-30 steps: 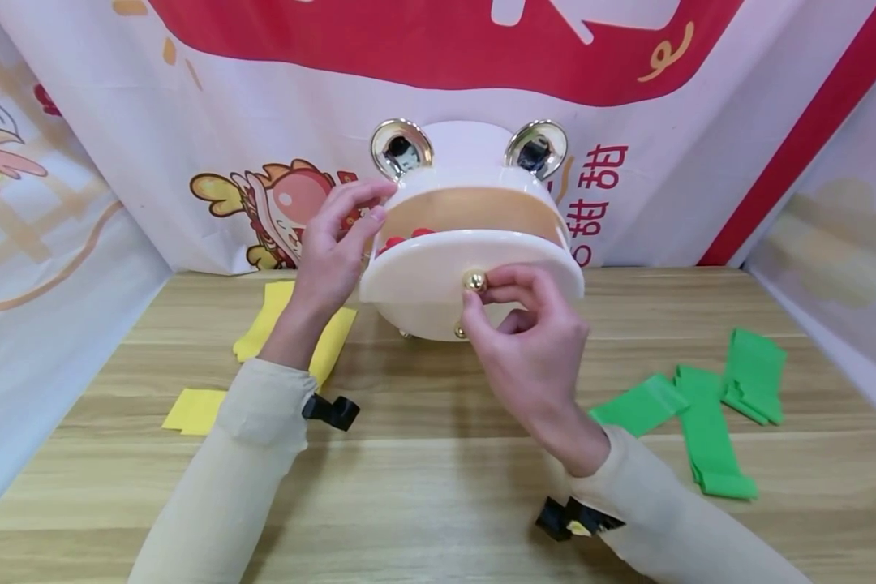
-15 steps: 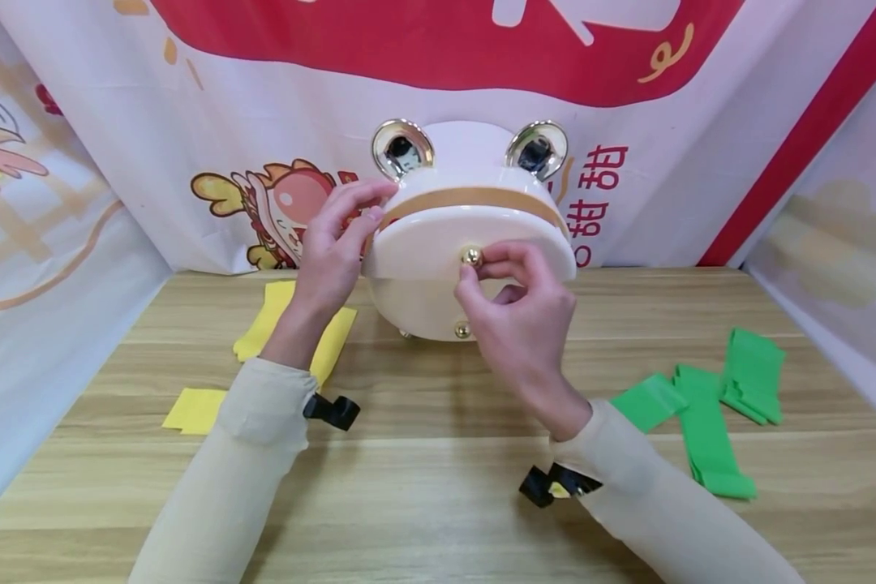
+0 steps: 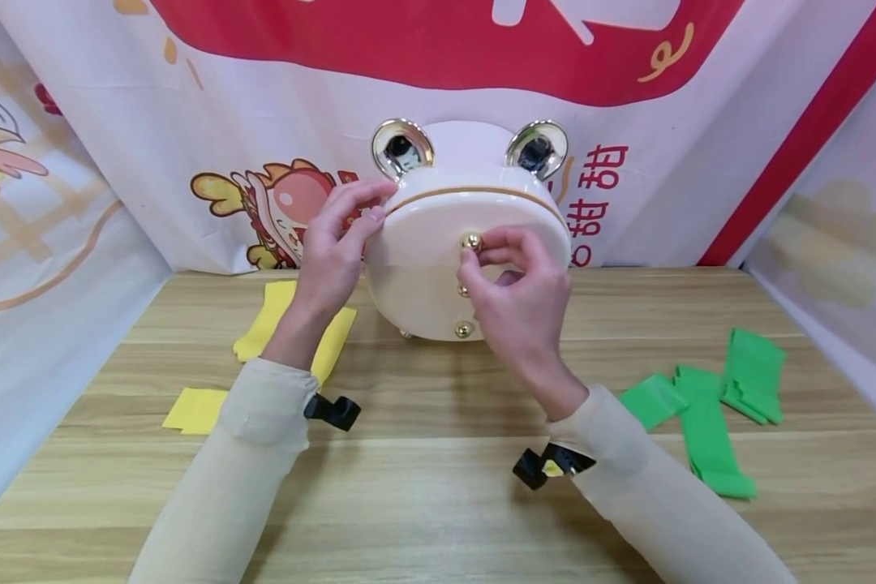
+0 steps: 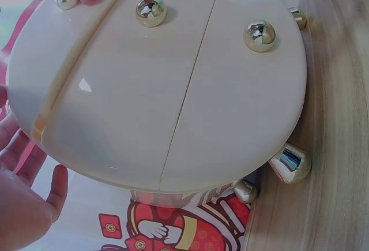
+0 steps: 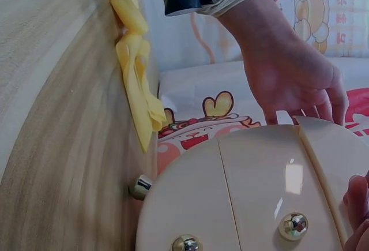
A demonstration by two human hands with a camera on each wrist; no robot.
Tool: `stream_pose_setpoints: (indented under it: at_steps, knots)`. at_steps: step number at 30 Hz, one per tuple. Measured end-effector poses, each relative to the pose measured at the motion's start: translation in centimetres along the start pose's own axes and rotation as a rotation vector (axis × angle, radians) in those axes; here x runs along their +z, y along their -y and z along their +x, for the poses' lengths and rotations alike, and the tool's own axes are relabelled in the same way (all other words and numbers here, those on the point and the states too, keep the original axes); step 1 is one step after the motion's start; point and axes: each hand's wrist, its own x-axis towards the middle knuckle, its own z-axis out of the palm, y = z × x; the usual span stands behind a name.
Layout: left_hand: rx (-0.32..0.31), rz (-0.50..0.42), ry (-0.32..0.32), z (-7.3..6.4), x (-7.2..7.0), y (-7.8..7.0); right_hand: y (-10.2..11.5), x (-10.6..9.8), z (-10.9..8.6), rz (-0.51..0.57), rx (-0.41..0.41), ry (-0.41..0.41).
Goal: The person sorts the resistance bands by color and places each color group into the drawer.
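Note:
A white frog-shaped box (image 3: 416, 259) with a glossy round front and shiny gold-rimmed eyes stands on the table in the head view. My right hand (image 3: 521, 288) pinches the uppermost gold knob (image 3: 470, 242) on its front between thumb and fingers. Two more gold knobs sit beneath, the middle knob (image 4: 151, 11) and the low knob (image 4: 259, 36) in the left wrist view. Only a thin orange line shows under the frog's brow. My left hand (image 3: 336, 235) has its fingertips and thumb at the box's upper left edge, fingers relaxed and lightly bent.
Yellow folded strips (image 3: 266, 324) lie on the wooden table (image 3: 423, 503) at the left, partly behind my left forearm. Several green strips (image 3: 708, 430) lie at the right. A printed cloth backdrop (image 3: 628, 49) rises close behind the box and along both sides.
My right hand has moved up with the top knob, swinging the front lid upward. The wide mouth opening with red things inside has narrowed to a thin line. My left hand stays in place.

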Motion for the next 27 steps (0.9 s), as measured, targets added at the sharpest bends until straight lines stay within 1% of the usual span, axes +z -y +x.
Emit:
stream_pose_setpoints:
  at_steps: [7, 12, 20, 27]
  knots:
    - [-0.024, 0.017, -0.003, 0.0, 0.0, 0.0, 0.0, 0.2, 0.5, 0.025, 0.056, 0.006]
    - [-0.044, 0.035, -0.011, -0.1, -0.1, -0.1, -0.1, 0.4, 0.9, 0.052, 0.076, 0.018]
    - [-0.047, 0.045, -0.011, -0.1, 0.0, -0.1, -0.4, 0.3, 1.1, 0.063, 0.08, 0.03]
    - [-0.045, 0.046, -0.004, -0.1, 0.1, -0.1, -0.5, -0.2, 0.9, 0.086, 0.115, 0.073]
